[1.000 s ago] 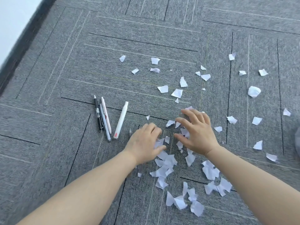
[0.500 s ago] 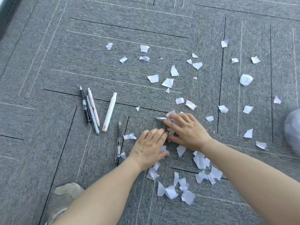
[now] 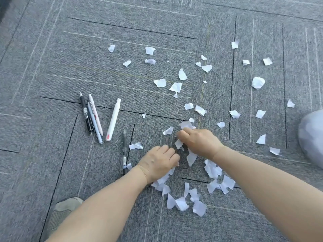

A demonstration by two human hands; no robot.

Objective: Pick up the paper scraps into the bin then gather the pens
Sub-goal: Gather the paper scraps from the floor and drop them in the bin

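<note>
A grey carpet floor [image 3: 87,58] fills the view, and at its right edge a pale, rounded shape [image 3: 312,138] is cut off by the frame — possibly the bin, though this cannot be told.

The white paper scraps [image 3: 176,87] are scattered across the middle and right of the floor, thickest in a loose heap just in front of the two forearms. They are torn, irregular and thin, some curled at the edges, one crumpled into a ball [image 3: 257,82].

The left hand [image 3: 160,163] is curled shut over scraps at the heap's near edge; the right hand [image 3: 199,142] is pinched closed on several pieces beside it.

Four pens [image 3: 95,117] lie grouped well to the left, three touching and a white one just beside them; a fifth dark pen [image 3: 123,152] lies apart, close to the left hand.

Light scraps could be lost from loosely bunched fingers during the carry. The lone pen — partly overlapped by a scrap — could be swept up with the paper.
</note>
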